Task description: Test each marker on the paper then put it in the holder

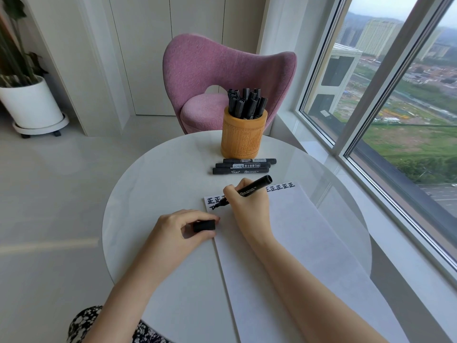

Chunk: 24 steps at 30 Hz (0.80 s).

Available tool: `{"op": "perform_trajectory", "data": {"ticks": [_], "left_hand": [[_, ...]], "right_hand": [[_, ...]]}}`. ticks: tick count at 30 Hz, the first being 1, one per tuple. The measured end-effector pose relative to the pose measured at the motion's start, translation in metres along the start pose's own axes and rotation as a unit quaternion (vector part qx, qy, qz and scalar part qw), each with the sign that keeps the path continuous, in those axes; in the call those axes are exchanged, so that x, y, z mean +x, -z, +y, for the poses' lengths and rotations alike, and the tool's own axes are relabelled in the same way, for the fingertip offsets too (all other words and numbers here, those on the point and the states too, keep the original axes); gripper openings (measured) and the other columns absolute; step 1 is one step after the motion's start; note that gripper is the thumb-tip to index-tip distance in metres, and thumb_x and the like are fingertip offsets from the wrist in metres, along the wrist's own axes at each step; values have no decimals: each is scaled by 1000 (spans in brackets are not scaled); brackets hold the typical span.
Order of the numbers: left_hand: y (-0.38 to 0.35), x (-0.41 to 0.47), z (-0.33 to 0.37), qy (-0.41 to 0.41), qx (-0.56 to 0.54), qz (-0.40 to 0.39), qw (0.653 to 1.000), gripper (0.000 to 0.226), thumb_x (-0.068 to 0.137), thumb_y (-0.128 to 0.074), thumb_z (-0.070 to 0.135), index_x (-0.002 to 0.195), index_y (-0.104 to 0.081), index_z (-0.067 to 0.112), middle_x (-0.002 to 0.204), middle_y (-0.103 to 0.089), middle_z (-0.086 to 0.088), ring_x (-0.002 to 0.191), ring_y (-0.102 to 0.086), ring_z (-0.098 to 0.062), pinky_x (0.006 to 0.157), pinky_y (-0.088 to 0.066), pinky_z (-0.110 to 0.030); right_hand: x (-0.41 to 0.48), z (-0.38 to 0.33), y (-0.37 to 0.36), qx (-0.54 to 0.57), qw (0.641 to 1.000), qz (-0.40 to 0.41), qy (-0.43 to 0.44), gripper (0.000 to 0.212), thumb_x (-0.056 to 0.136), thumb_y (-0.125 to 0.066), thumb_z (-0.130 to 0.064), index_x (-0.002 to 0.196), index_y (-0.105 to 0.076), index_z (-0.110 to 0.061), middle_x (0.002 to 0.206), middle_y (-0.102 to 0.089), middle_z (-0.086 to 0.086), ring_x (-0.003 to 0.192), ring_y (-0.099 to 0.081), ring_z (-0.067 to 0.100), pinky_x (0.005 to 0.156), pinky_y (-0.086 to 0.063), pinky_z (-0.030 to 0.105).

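Note:
My right hand [249, 206] grips an uncapped black marker [254, 185], its tip touching the top left of the white paper [296, 243]. A row of bold black characters runs along the paper's top edge, and a second row begins under the tip. My left hand [183, 230] holds the marker's black cap [204, 225] at the paper's left edge. Three capped black markers [243, 165] lie side by side behind the paper. Just beyond them stands the carved wooden holder [243, 137], with several black markers upright in it.
The round white table [153, 184] carries everything. A pink chair [222, 78] stands behind it. A large window [395, 95] runs along the right. A white plant pot [32, 105] on a wheeled base sits on the floor at far left.

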<state>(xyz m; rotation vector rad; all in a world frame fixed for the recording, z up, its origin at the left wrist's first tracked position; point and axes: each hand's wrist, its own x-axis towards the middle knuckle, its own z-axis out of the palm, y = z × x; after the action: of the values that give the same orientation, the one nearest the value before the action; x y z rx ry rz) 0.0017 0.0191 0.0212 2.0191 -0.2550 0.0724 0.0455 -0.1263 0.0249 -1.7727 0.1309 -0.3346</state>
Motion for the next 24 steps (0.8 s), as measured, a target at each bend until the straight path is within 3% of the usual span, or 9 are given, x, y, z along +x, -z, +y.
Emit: {"op": "perform_trajectory", "data": {"ticks": [4,16,24], "left_hand": [[1,0,1,1,-1,0,1000,24,72,-78,5,88,-76,23,87,-73,10,76,-62,6,68,-38,-1],[0,-1,3,-7,8,-2,1000,23,72,-77,4,87,-76,21,84,-72,9,64,-55,11,63,-36,0],[0,0,0,-1,12,-1,1000,25,72,-78,6,88,-76,25,86,-72,8,69,-58,6,65,-37,-2]], "right_hand": [[0,-2,0,8,1000,-9,-2,22,81,-58,-5,65,-43,-6,61,-37,5,53,-32,6,49,-30,16],[0,0,-2,-1,1000,-28,-1,26,81,-59,-6,62,-41,-8,56,-36,0,52,-32,7,49,-29,16],[0,-1,-1,-13,999,-31,-1,28,79,-58,-4,62,-37,-10,57,-30,1,53,-26,8,46,-25,18]]}}
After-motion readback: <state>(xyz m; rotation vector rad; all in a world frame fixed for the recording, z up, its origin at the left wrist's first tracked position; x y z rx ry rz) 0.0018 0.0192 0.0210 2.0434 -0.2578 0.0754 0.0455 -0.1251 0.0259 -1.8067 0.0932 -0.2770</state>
